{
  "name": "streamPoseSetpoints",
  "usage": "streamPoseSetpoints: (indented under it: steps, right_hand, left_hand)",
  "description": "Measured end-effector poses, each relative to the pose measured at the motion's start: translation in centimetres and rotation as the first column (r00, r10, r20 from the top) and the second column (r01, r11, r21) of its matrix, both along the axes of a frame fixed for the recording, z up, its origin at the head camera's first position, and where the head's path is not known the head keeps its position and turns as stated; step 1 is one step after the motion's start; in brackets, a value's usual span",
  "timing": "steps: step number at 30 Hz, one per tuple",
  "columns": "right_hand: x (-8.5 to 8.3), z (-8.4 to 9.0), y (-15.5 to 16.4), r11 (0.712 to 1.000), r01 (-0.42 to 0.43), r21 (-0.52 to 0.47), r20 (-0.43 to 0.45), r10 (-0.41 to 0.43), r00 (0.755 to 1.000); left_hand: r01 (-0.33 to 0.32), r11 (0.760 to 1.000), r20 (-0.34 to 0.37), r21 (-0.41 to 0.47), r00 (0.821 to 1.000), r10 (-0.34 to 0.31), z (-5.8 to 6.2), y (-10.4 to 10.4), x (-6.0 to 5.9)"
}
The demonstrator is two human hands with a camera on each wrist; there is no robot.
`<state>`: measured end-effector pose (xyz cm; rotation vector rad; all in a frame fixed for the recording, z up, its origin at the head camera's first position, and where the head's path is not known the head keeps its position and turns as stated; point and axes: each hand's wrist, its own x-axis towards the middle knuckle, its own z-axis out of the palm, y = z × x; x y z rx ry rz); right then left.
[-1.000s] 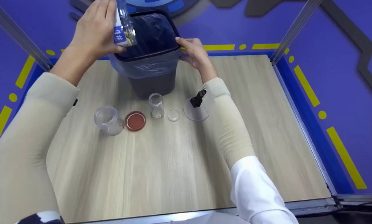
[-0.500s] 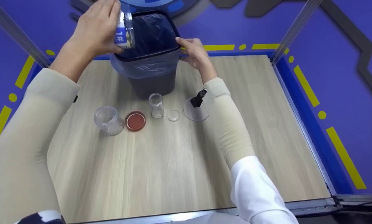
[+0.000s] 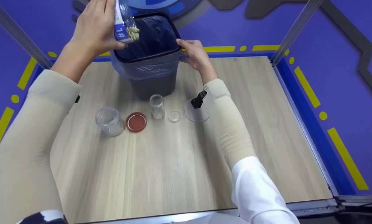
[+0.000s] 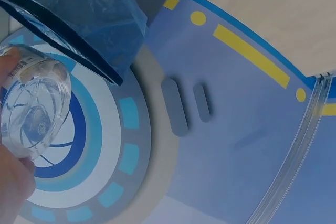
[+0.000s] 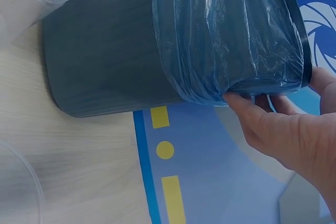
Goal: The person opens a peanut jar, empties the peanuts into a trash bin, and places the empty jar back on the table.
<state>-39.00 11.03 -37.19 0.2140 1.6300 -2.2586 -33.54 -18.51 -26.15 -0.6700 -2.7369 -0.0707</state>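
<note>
A: The left hand (image 3: pixel 94 29) wraps its fingers round a clear plastic jar (image 3: pixel 123 23), tilted over the bin (image 3: pixel 148 67) at the table's far edge; pale pieces sit at its mouth.

B: The right hand (image 3: pixel 195 56) pinches the bin's rim. On the wooden table (image 3: pixel 173 161): two clear jars, one red lid (image 3: pixel 136 122), two clear lids.

A: Left wrist: the round, transparent jar (image 4: pixel 32 109) sits beside crinkled blue liner (image 4: pixel 94 11).

B: Right wrist: the fingers (image 5: pixel 252 114) press the film against the dark, smooth bin wall (image 5: pixel 105 61).

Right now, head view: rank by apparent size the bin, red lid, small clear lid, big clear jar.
1. bin, largest by far.
2. big clear jar.
3. red lid, slightly smaller than the jar.
4. small clear lid, smallest.
All stand at similar depth on the table, so the ranking is fair.
</note>
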Motion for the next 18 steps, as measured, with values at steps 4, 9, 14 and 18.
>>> streamPoseSetpoints:
  steps: [4,9,14,18]
  right_hand:
    - [0.0,0.2,0.0,1.0,-0.008,-0.022,-0.009,0.008,1.0]
    - [0.0,0.2,0.1,0.999,-0.018,-0.043,-0.021,0.017,1.0]
    - [0.0,0.2,0.0,0.998,-0.022,-0.052,-0.023,0.021,1.0]
    - [0.0,0.2,0.0,0.999,-0.024,-0.048,-0.023,0.022,0.999]
  left_hand:
    - [-0.016,0.999,0.004,-0.03,1.0,0.016,0.4,-0.2,0.0]
    - [-0.065,0.997,0.055,-0.035,0.996,0.067,1.2,-0.2,0.0]
    - [-0.121,0.991,0.141,0.064,0.984,0.111,2.5,-0.2,0.1]
    - [-0.13,0.987,0.173,0.097,0.979,0.111,3.4,-0.1,0.1]
